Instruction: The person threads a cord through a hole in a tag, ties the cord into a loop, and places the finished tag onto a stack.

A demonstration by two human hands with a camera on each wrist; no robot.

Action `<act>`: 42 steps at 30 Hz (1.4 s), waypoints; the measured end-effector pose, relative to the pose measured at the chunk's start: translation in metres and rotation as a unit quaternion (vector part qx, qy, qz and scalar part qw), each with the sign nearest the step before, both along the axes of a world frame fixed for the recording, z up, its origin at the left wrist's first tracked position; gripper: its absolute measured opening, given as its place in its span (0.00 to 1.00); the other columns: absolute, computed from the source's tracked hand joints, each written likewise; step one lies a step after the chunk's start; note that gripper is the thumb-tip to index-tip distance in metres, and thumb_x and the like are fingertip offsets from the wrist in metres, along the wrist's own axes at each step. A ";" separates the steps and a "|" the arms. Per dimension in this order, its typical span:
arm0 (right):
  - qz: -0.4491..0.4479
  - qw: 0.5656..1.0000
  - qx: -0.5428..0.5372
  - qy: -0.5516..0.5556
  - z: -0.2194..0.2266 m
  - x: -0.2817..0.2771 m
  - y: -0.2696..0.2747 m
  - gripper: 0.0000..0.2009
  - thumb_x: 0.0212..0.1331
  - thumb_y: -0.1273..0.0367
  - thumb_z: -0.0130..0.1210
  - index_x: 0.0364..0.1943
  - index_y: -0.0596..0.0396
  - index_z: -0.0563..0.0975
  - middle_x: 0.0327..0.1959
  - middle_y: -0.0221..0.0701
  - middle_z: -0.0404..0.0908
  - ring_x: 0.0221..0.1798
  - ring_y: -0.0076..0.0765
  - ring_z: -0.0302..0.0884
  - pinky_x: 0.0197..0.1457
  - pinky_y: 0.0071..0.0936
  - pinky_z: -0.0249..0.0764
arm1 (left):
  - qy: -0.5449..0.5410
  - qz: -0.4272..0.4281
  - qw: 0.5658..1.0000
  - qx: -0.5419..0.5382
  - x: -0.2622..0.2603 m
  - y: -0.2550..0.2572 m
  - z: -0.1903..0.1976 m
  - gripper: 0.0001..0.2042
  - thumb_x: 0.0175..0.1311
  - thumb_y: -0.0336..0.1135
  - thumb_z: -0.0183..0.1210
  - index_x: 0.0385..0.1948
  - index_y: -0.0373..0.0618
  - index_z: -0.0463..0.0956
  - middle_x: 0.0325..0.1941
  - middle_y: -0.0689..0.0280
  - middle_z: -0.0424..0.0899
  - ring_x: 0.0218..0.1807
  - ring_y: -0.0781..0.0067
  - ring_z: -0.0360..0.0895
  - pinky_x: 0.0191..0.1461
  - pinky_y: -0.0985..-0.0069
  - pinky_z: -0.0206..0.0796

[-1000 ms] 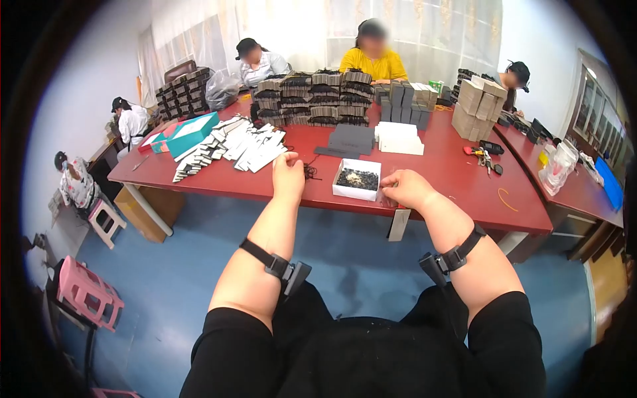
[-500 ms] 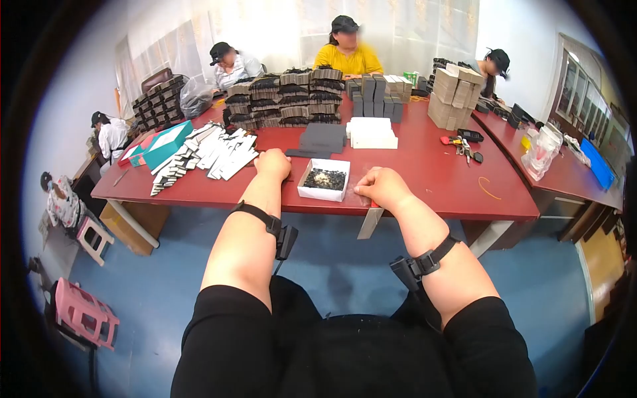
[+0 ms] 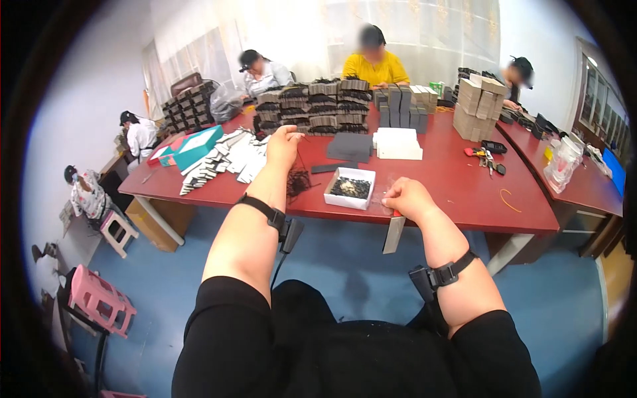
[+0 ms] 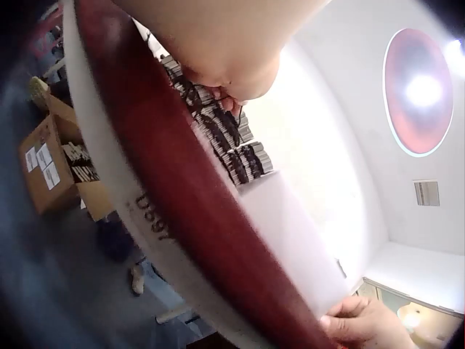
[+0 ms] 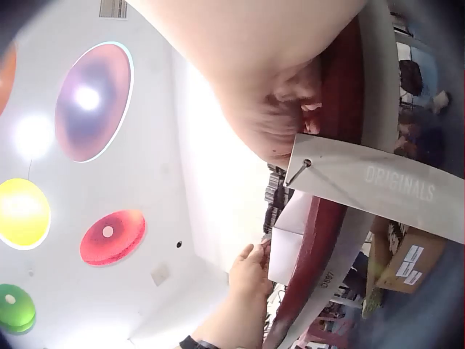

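My left hand (image 3: 283, 147) is raised over the table and pinches a thin black cord (image 3: 300, 151) that trails down to a tangle of black cords (image 3: 302, 182). My right hand (image 3: 410, 199), at the table's front edge, has its fingers curled at a long grey hang tag (image 3: 393, 235) that juts below the edge. In the right wrist view, ORIGINALS is printed on the hang tag (image 5: 392, 182), and something thin and dark passes through its hole. The right fingertips are mostly hidden. Between the hands stands a white box (image 3: 328, 197) of small black bits.
Loose white tags (image 3: 242, 156) lie heaped at left beside a teal box (image 3: 199, 147). Dark card sheets (image 3: 350, 147), white card stacks (image 3: 398, 144) and a wall of bundled tags (image 3: 312, 109) stand behind. Keys (image 3: 488, 159) lie at right. Several people sit around.
My left hand dipped to the table's surface, then rose and reached forward, drawing the cord up from the tangle. The right hand stays by the hang tag. The head view shifted left and back.
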State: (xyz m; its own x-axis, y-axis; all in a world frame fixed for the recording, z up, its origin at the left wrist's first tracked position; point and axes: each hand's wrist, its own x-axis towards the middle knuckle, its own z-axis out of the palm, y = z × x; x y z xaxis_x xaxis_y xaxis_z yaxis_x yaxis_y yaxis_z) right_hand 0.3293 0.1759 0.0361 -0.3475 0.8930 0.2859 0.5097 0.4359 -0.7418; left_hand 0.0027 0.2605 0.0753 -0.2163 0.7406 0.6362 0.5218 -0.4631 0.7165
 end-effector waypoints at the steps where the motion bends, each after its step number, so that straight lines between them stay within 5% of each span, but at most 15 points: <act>1: -0.009 1.000 0.017 -0.020 0.001 -0.001 -0.002 0.05 0.43 0.70 0.62 0.21 0.59 0.81 0.28 0.36 0.76 0.30 0.34 0.78 0.35 0.29 0.73 | 0.035 0.037 0.997 -0.054 -0.004 -0.007 0.017 0.11 0.58 0.27 0.55 0.42 0.37 0.73 0.33 0.63 0.83 0.32 0.78 0.78 0.37 0.79 0.69; 4: -0.017 0.999 0.026 -0.038 0.001 -0.002 -0.001 0.05 0.43 0.70 0.61 0.21 0.59 0.81 0.29 0.37 0.76 0.30 0.36 0.78 0.36 0.31 0.73 | 0.157 0.054 0.985 -0.047 -0.017 -0.009 0.058 0.07 0.57 0.28 0.56 0.36 0.38 0.75 0.29 0.63 0.83 0.28 0.78 0.78 0.35 0.79 0.69; 10: -0.013 0.998 0.038 -0.038 0.007 -0.003 -0.006 0.09 0.47 0.65 0.57 0.26 0.57 0.81 0.30 0.39 0.77 0.34 0.39 0.77 0.39 0.33 0.72 | 0.147 0.061 0.987 0.026 -0.014 -0.021 0.100 0.05 0.61 0.28 0.50 0.31 0.38 0.74 0.24 0.64 0.82 0.26 0.77 0.76 0.34 0.78 0.69; 12: 0.001 0.999 -0.005 -0.034 0.006 -0.003 -0.007 0.11 0.48 0.63 0.56 0.27 0.56 0.81 0.32 0.39 0.77 0.35 0.40 0.78 0.39 0.33 0.72 | 0.107 0.082 0.991 0.008 -0.016 -0.021 0.110 0.06 0.63 0.29 0.48 0.30 0.39 0.73 0.22 0.66 0.78 0.23 0.77 0.73 0.29 0.78 0.67; 14: 0.025 0.998 0.054 -0.035 -0.005 -0.001 0.005 0.14 0.50 0.60 0.55 0.28 0.57 0.80 0.35 0.41 0.77 0.35 0.38 0.78 0.39 0.32 0.72 | -0.186 -0.033 0.981 0.049 0.004 -0.037 0.113 0.06 0.64 0.29 0.45 0.29 0.41 0.70 0.19 0.68 0.70 0.18 0.79 0.65 0.23 0.80 0.61; 16: 0.009 0.998 0.058 -0.017 -0.005 -0.001 0.003 0.12 0.49 0.60 0.58 0.29 0.55 0.81 0.37 0.38 0.76 0.36 0.36 0.77 0.40 0.31 0.72 | -0.289 -0.179 0.938 0.068 0.010 -0.058 0.118 0.06 0.65 0.29 0.44 0.29 0.41 0.68 0.20 0.70 0.64 0.16 0.81 0.58 0.19 0.81 0.54; 18: 0.027 0.999 -0.043 0.019 0.006 -0.002 -0.007 0.10 0.46 0.62 0.61 0.28 0.53 0.82 0.37 0.35 0.75 0.38 0.36 0.76 0.42 0.30 0.72 | -0.305 -0.152 0.936 0.081 0.036 -0.098 0.117 0.04 0.66 0.29 0.44 0.31 0.42 0.66 0.20 0.71 0.62 0.16 0.84 0.53 0.16 0.83 0.46; 21: 0.034 0.999 -0.002 -0.018 0.000 0.000 -0.003 0.10 0.43 0.64 0.64 0.30 0.51 0.83 0.37 0.31 0.74 0.39 0.35 0.76 0.43 0.28 0.71 | -0.265 -0.153 0.949 0.077 0.047 -0.123 0.097 0.04 0.66 0.31 0.45 0.32 0.43 0.66 0.19 0.74 0.62 0.15 0.86 0.53 0.16 0.86 0.44; 24: 0.037 0.998 0.031 -0.047 -0.006 -0.003 0.006 0.10 0.42 0.65 0.65 0.30 0.51 0.83 0.35 0.31 0.75 0.38 0.33 0.76 0.42 0.28 0.72 | -0.077 -0.084 0.989 0.096 0.060 -0.141 0.075 0.04 0.65 0.34 0.49 0.32 0.47 0.67 0.16 0.79 0.62 0.14 0.91 0.52 0.16 0.89 0.43; 28: 0.044 0.997 -0.062 -0.008 -0.003 -0.009 0.008 0.08 0.40 0.66 0.66 0.27 0.51 0.84 0.32 0.32 0.74 0.37 0.37 0.76 0.42 0.29 0.72 | -0.184 -0.188 0.963 0.057 0.062 -0.154 0.049 0.02 0.65 0.32 0.49 0.33 0.47 0.67 0.18 0.78 0.64 0.15 0.92 0.53 0.16 0.89 0.43; 32: 0.026 0.997 0.029 -0.072 -0.001 -0.007 0.002 0.04 0.45 0.68 0.59 0.24 0.52 0.82 0.26 0.31 0.80 0.31 0.32 0.78 0.38 0.29 0.72 | -0.215 -0.179 0.960 -0.005 0.087 -0.165 0.012 0.04 0.63 0.27 0.50 0.37 0.46 0.67 0.29 0.70 0.77 0.16 0.92 0.58 0.17 0.91 0.46; 36: 0.028 0.998 -0.036 -0.037 -0.006 -0.007 0.007 0.05 0.49 0.69 0.56 0.26 0.56 0.80 0.21 0.31 0.81 0.28 0.32 0.79 0.36 0.28 0.73 | -0.218 -0.201 0.953 -0.065 0.130 -0.189 -0.025 0.12 0.60 0.24 0.52 0.46 0.40 0.68 0.33 0.65 0.81 0.21 0.90 0.66 0.20 0.90 0.55; 38: 0.023 0.997 -0.076 0.002 0.000 -0.003 -0.003 0.07 0.53 0.69 0.55 0.30 0.58 0.78 0.24 0.33 0.81 0.30 0.28 0.79 0.37 0.26 0.72 | -0.144 -0.181 0.973 -0.007 0.133 -0.177 -0.057 0.10 0.59 0.24 0.55 0.43 0.39 0.72 0.30 0.68 0.80 0.21 0.87 0.69 0.22 0.88 0.59; 42: -0.035 0.925 0.010 0.378 -0.016 0.012 -0.012 0.05 0.58 0.71 0.52 0.33 0.59 0.75 0.28 0.26 0.76 0.32 0.18 0.70 0.39 0.17 0.67 | -0.045 -0.087 0.988 -0.120 0.138 -0.201 -0.053 0.04 0.59 0.25 0.56 0.34 0.36 0.76 0.24 0.71 0.78 0.21 0.86 0.69 0.23 0.85 0.62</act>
State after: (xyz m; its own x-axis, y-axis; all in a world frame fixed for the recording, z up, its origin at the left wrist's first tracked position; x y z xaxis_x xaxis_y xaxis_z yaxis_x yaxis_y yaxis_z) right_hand 0.3415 0.1637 0.0197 0.0162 0.8976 0.4406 -0.1237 0.4390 -0.8899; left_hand 0.1406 0.0592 0.0222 -0.1204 0.8991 0.4209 0.3782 -0.3505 0.8568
